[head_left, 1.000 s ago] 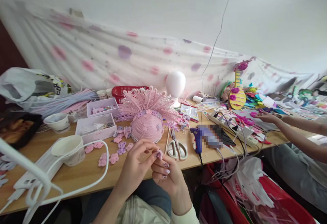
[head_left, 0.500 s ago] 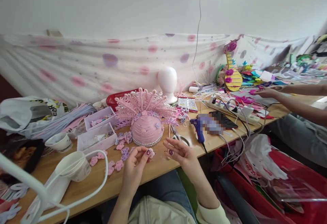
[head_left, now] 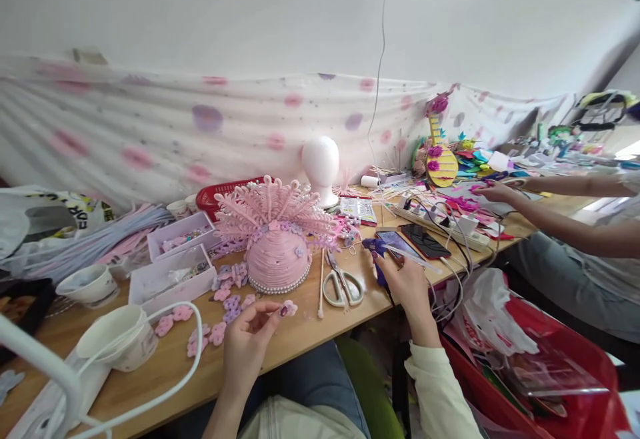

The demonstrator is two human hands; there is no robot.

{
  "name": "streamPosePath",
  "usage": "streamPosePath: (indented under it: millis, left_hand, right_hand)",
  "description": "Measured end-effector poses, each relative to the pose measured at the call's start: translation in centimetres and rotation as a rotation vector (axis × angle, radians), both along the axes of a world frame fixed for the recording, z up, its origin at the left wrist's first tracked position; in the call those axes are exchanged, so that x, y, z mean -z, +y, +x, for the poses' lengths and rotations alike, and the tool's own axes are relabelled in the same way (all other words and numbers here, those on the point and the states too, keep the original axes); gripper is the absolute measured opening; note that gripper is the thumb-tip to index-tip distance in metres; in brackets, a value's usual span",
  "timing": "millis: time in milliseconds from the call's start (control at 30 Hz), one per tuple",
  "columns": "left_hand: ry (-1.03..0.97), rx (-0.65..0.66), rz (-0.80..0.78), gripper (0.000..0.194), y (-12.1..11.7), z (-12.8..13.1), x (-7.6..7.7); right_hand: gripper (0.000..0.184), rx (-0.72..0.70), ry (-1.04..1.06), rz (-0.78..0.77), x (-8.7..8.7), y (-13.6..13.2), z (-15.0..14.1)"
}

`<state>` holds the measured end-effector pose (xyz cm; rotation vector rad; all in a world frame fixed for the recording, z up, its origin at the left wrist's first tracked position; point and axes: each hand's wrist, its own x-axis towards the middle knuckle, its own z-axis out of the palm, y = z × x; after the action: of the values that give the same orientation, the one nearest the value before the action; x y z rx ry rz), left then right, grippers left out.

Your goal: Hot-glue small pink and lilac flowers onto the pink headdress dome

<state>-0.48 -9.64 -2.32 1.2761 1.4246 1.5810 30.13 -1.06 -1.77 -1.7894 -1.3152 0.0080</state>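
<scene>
Between the thumb and fingers of my left hand (head_left: 255,335) is a small pink fuzzy flower (head_left: 289,309), held over the table's front edge. My right hand (head_left: 404,285) is closed round a blue glue gun (head_left: 379,252), which lies beside a phone; its palm side is hidden from me. Straight ahead sits a pink domed headdress (head_left: 277,259) with a pearl rim and a fan of looped plumes. Loose pink and purple flowers (head_left: 232,304) lie left of it. Scissors (head_left: 343,287) and a thin stick (head_left: 321,289) rest between the headdress and my right hand.
A white foam head (head_left: 321,165) stands behind the headdress. White boxes (head_left: 173,279) and paper cups (head_left: 117,339) are on the left, near a white lamp arm (head_left: 195,359). Two phones, a power strip (head_left: 440,222) and cables (head_left: 467,259) lie right. Another person's arm (head_left: 545,215) reaches in.
My right hand has moved right, from near my left hand to the glue gun, and taken hold of it. The scissors now show fully. My left hand still pinches the flower.
</scene>
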Motion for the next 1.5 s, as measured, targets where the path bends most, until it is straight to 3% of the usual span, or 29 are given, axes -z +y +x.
streamPosePath:
  millis: [133, 233, 333, 433, 533, 700, 867, 967, 1300, 1500]
  left_hand:
    - [0.284, -0.046, 0.243, 0.018, 0.0, -0.9, -0.2]
    - [0.525, -0.046, 0.513, 0.009, 0.0, -1.4, -1.3]
    - [0.707, -0.054, 0.723, 0.016, -0.1, -1.4, -2.6]
    - [0.811, -0.114, 0.806, 0.016, -0.5, -1.1, -3.5]
    - [0.845, -0.181, 0.837, 0.015, -1.1, -0.8, -4.1]
    - [0.900, -0.255, 0.890, 0.016, -2.3, -0.9, -5.0]
    - [0.892, -0.266, 0.894, 0.016, -2.9, -1.2, -6.1]
    - [0.873, -0.253, 0.823, 0.030, -3.0, -1.3, -6.6]
    - [0.823, -0.221, 0.791, 0.037, -3.1, -0.9, -7.1]
    - [0.827, -0.236, 0.769, 0.037, -3.2, -0.7, -7.0]
  right_hand:
    - [0.045, -0.090, -0.054, -0.101, 0.2, 2.8, -0.6]
    - [0.045, -0.061, -0.053, -0.106, -0.5, 2.9, -0.9]
    - [0.052, -0.065, 0.015, -0.061, -1.9, 0.8, -1.0]
    - [0.051, -0.306, 0.323, 0.052, -3.9, -2.7, -1.6]
    - [0.043, -0.543, 0.456, 0.105, -5.2, -5.5, -3.0]
    - [0.041, -0.684, 0.607, 0.125, -5.7, -6.8, -4.9]
    - [0.040, -0.890, 0.453, 0.035, -7.2, -6.9, -6.0]
    - [0.049, -1.008, 0.354, -0.034, -7.9, -7.0, -6.6]
    - [0.050, -0.885, 0.399, -0.064, -6.9, -7.0, -6.8]
    - [0.045, -0.944, 0.412, -0.105, -6.7, -7.1, -6.8]
